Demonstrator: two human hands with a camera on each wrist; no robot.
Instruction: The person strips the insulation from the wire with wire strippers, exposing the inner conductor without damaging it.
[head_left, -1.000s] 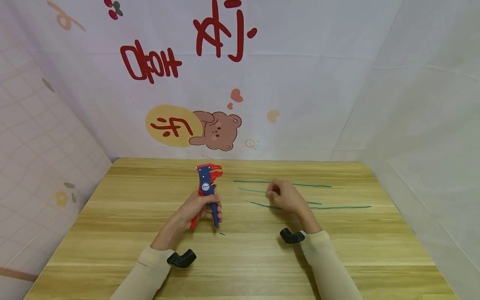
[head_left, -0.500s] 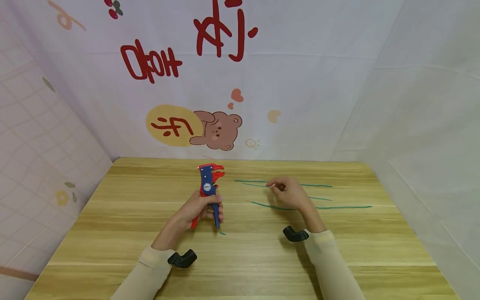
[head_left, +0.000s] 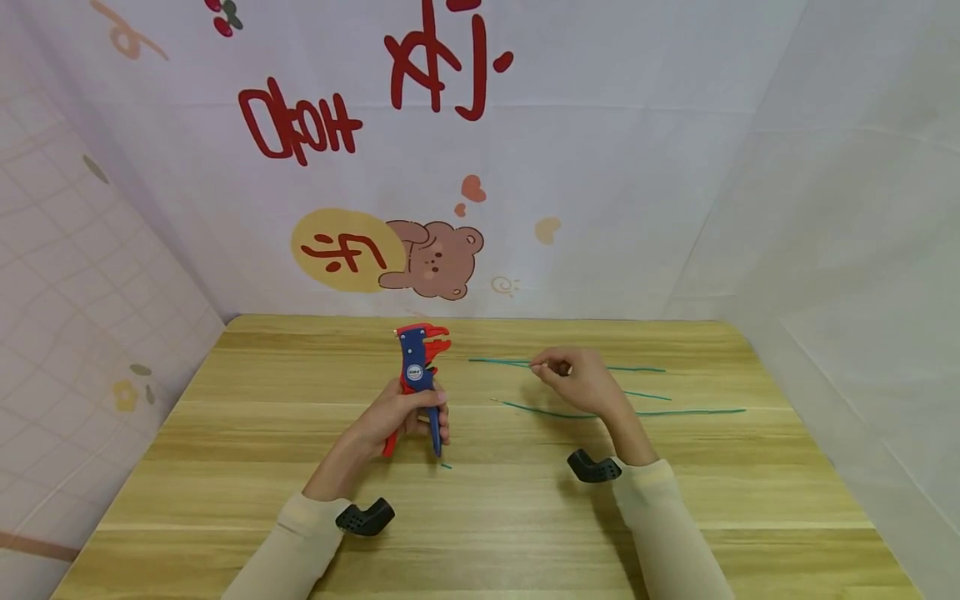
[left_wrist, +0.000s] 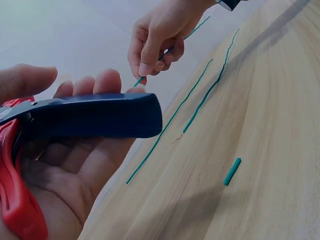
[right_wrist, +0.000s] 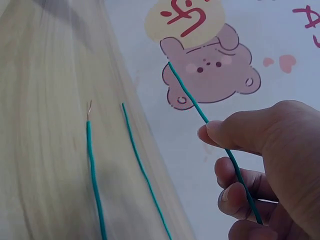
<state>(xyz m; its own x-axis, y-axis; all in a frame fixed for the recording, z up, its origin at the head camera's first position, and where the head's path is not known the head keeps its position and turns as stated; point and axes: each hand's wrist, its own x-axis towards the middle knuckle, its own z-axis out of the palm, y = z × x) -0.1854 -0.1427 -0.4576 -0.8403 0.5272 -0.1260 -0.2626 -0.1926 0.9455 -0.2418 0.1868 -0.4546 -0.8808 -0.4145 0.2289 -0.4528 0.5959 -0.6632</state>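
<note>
My left hand (head_left: 392, 414) grips a red and blue wire stripper (head_left: 414, 354) by its handles, its head pointing to the far side of the table. In my right hand (head_left: 581, 385), thumb and fingertips pinch a green wire (right_wrist: 186, 90), raised off the table with one end projecting past the fingers. Two other green wires lie on the wood. A back wire (head_left: 637, 368) lies behind the right hand, and a front wire (head_left: 697, 412) passes beneath it, with bare copper strands (right_wrist: 89, 110) at its left end.
A short green insulation piece (head_left: 446, 466) lies by the stripper's handle ends. The wooden table (head_left: 480, 533) meets a printed white cloth (head_left: 615, 183) at the back, with more cloth at both sides.
My right hand has moved up and slightly right, bringing the pinched wire toward the back wire. The stripper and left hand have shifted only slightly.
</note>
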